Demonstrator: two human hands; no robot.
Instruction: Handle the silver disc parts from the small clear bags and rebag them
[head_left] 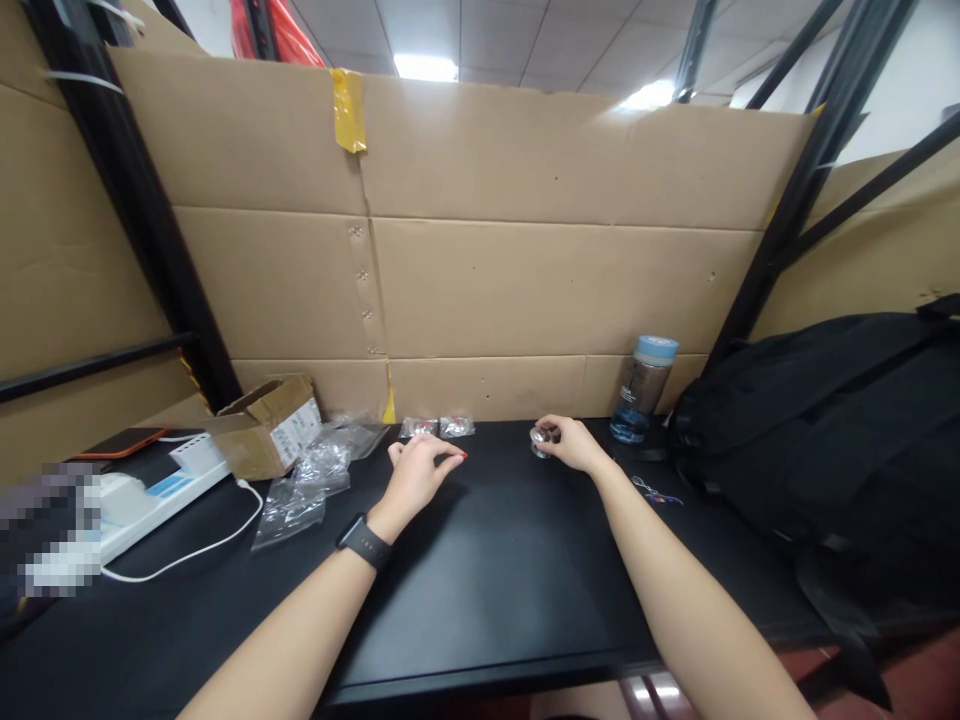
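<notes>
My left hand [420, 472], with a dark watch on its wrist, is closed in a pinch above the black table. A tiny red piece [464, 456] shows at its fingertips, too small to name. My right hand [576, 443] is closed around the edge of a small round, clear and shiny object [540, 441] at the table's far side. The fingers partly cover it, and its kind is not plain. Just beyond the left hand lie two small clear packets, one [417, 427] partly behind the hand and another [457, 427] with some red inside.
An open cardboard box [259, 432] and crumpled clear plastic bags [319, 470] lie left, near a white power strip [161, 505] with a cable. A blue-lidded bottle [643, 390], a keyring-like trinket [655, 491] and a black backpack [817, 430] stand right. Cardboard panels [525, 290] wall the back.
</notes>
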